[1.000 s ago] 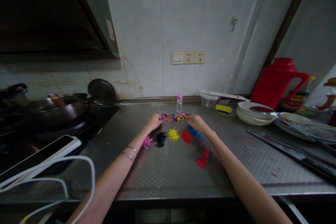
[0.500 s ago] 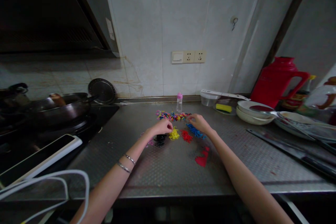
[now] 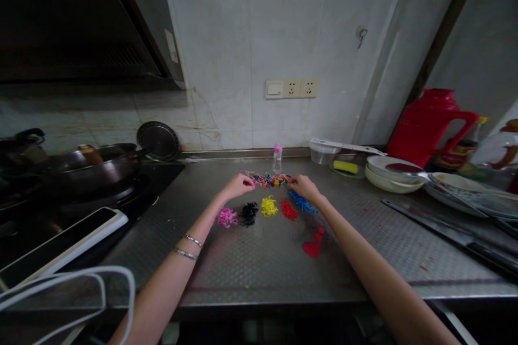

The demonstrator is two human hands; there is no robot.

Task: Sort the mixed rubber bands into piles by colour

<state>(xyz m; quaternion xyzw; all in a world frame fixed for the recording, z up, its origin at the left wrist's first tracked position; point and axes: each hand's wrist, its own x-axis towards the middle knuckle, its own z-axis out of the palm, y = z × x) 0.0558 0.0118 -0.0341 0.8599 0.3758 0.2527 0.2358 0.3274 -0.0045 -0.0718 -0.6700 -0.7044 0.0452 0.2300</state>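
Observation:
A mixed heap of small, many-coloured rubber bands (image 3: 267, 179) lies in a strip on the metal counter. My left hand (image 3: 239, 185) reaches its left end, fingers pinched together. At the right end my right hand (image 3: 305, 188) is also pinched, just above the blue bands (image 3: 302, 203). Whatever either pinch may hold is too small to see. Closer to me, separate piles form an arc: pink bands (image 3: 227, 218), black bands (image 3: 249, 213), yellow bands (image 3: 268, 206) and red bands (image 3: 288, 209). Behind the heap stands a small clear bottle with a pink cap (image 3: 277, 158).
Red heart-shaped pieces (image 3: 312, 247) lie near my right forearm. Bowls (image 3: 392, 175), a yellow sponge (image 3: 345, 166), a long dark utensil (image 3: 441, 230) and a red thermos jug (image 3: 424, 129) are to the right. A pan (image 3: 93, 164) and a white cable (image 3: 133, 294) are at left.
My left hand has moved from above the yellow and black piles up and left to the mixed heap, uncovering the black and pink piles. My right hand has barely shifted.

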